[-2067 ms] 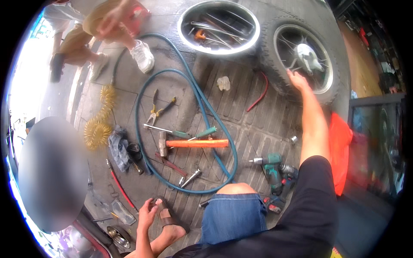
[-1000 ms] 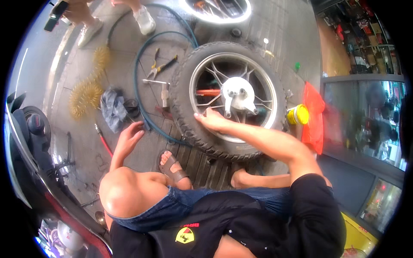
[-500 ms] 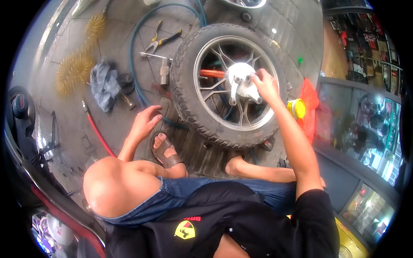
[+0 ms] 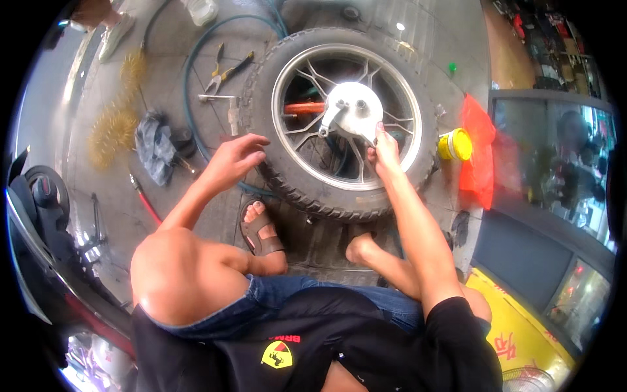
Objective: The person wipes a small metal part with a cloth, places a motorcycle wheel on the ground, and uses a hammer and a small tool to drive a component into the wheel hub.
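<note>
The fingers (image 4: 380,134) of the right hand (image 4: 385,153) are closed together in a pinch on the lower right edge of the white hub plate (image 4: 356,110). This round plate sits in the middle of a motorcycle wheel (image 4: 339,121), which lies flat on the paved ground just in front of the person's feet. The wheel has a black knobby tyre (image 4: 294,189) and a silver rim (image 4: 405,147) with thin spokes.

The left hand (image 4: 235,160) is over the left side of the tyre, with its fingers apart and slightly curled. I cannot tell if they touch the rubber or are only above it; they hold nothing.

Through the spokes an orange tool handle (image 4: 304,108) is visible under the wheel. A blue hose (image 4: 196,78) curves around the left of the wheel and goes under it. Left of the wheel lie pliers (image 4: 225,70), a hammer (image 4: 225,104) and a dark grey rag (image 4: 153,144); further left is a yellow coiled air hose (image 4: 117,117). Just right of the tyre stands a small yellow container (image 4: 455,144), touching a red plastic bag (image 4: 480,160). The person's left foot wears a brown sandal (image 4: 261,228), close to the near edge of the tyre.
</note>
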Demonstrator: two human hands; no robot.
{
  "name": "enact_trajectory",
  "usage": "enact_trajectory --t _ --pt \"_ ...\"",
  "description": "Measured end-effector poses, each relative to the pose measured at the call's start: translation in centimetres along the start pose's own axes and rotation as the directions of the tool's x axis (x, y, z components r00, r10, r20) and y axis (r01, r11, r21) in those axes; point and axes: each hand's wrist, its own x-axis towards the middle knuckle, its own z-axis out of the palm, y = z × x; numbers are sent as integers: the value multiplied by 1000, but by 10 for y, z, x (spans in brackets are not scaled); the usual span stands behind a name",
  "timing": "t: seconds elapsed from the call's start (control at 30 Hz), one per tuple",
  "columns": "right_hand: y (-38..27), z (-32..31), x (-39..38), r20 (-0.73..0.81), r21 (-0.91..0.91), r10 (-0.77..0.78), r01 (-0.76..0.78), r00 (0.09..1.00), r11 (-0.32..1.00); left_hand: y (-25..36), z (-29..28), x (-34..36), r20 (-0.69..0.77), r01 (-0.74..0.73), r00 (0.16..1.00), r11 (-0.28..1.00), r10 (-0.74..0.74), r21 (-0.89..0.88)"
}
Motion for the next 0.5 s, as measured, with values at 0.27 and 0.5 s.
enact_trajectory --t 0.27,0.5 --pt "-6 -8 0 2 261 -42 40 999 965 -19 18 21 -77 25 997 999 -27 -24" --pt "-74 16 -23 163 250 -213 168 963 954 -47 -1 2 -38 149 979 832 -200 -535"
